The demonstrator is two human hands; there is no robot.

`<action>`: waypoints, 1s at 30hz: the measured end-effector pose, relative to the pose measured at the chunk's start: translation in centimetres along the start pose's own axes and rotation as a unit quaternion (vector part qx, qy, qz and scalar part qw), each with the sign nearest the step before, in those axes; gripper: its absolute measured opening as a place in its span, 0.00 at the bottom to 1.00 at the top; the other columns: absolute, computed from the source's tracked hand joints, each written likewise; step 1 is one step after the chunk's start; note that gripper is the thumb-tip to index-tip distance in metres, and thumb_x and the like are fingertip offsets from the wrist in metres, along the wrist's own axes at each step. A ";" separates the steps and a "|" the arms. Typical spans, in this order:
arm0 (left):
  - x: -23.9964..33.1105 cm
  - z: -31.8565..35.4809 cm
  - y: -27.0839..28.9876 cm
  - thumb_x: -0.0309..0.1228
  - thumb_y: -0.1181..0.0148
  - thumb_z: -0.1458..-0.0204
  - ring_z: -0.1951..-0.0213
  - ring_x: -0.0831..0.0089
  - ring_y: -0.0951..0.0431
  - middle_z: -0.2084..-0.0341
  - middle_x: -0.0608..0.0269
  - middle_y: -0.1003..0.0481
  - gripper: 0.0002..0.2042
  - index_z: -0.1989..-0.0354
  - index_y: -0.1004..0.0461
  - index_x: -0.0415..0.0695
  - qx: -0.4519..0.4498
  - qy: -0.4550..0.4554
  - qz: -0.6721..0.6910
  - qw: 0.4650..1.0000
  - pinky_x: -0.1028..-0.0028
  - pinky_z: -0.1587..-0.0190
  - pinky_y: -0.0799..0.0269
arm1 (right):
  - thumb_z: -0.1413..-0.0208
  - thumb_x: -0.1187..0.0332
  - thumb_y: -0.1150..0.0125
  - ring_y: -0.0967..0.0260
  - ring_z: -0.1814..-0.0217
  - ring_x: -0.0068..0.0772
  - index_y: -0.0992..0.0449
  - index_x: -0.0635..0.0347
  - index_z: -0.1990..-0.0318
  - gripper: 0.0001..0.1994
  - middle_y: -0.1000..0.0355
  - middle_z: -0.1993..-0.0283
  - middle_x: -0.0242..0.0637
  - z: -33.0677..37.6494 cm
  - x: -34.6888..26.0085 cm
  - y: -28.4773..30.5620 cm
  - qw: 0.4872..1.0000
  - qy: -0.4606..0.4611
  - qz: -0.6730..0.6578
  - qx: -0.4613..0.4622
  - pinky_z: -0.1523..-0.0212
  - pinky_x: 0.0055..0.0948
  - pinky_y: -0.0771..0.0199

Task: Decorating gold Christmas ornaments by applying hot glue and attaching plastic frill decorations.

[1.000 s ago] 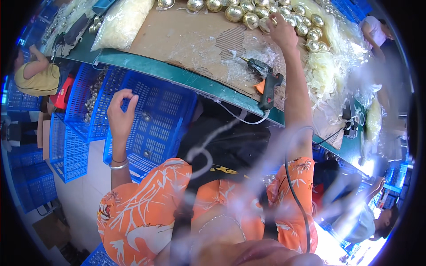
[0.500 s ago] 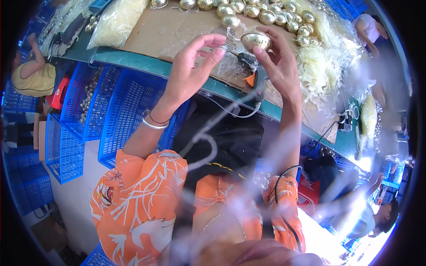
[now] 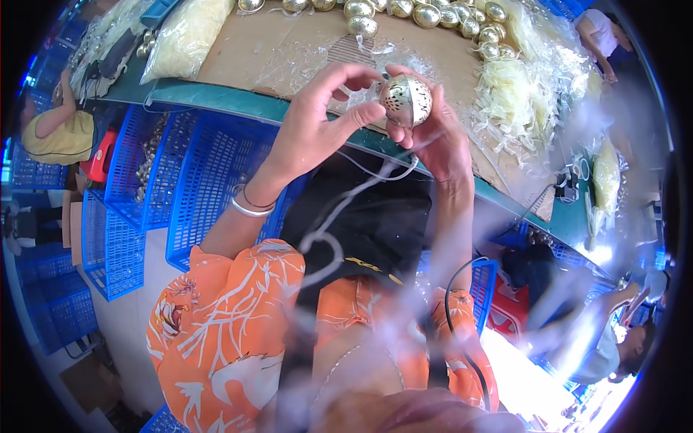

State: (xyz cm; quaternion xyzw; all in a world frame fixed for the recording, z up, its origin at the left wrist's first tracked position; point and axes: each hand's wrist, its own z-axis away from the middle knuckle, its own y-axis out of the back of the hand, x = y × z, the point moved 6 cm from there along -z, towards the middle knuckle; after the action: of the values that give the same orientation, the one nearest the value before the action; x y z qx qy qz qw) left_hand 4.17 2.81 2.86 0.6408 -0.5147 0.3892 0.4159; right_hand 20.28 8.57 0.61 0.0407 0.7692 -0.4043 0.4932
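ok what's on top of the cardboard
Gold pieces along the far side, clear scraps near the middle, pale strips at right. The held ball, left hand and right hand cover part of the near side; anything there can't be seen.

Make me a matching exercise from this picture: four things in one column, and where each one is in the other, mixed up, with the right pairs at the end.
Things
1. frontmost gold ball
2. silvery bracelet
3. bulging clear bag
4. loose pale strips

Places
A. around the left wrist
B. toward the left of the table
C. heaped toward the right of the table
D. in the right hand

Pairs: 1-D, 2-A, 3-B, 4-C
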 end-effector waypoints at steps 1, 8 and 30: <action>0.7 0.0 -0.1 0.38 0.34 0.38 0.56 0.73 0.23 0.57 0.63 0.21 0.16 0.49 0.23 0.39 -0.001 -0.052 -0.056 0.997 0.71 0.49 0.28 | 0.28 0.46 0.52 0.26 0.63 0.29 0.38 0.65 0.29 0.33 0.25 0.53 0.41 0.2 0.0 -0.4 1.000 -0.009 -0.019 0.007 0.64 0.23 0.24; -0.3 1.3 -0.6 0.28 0.35 0.38 0.62 0.70 0.23 0.67 0.60 0.23 0.07 0.60 0.23 0.36 -0.003 -0.120 -0.158 0.980 0.72 0.54 0.27 | 0.33 0.47 0.41 0.30 0.66 0.21 0.33 0.66 0.33 0.33 0.26 0.56 0.34 1.3 0.3 -0.8 0.978 0.031 0.187 0.084 0.70 0.19 0.32; -4.3 2.9 -1.4 0.37 0.41 0.32 0.60 0.75 0.24 0.61 0.64 0.22 0.11 0.58 0.21 0.42 -0.003 0.130 0.441 0.888 0.73 0.56 0.26 | 0.42 0.58 0.25 0.30 0.74 0.17 0.34 0.62 0.34 0.34 0.25 0.67 0.32 2.6 4.0 -1.4 0.923 0.036 0.310 0.226 0.76 0.20 0.30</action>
State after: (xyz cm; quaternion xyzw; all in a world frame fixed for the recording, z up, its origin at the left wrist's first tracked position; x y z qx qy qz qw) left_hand 4.99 1.77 -2.33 0.2898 -0.6866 0.6112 0.2663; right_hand 19.47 4.60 -2.25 0.4021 0.6236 -0.3928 0.5433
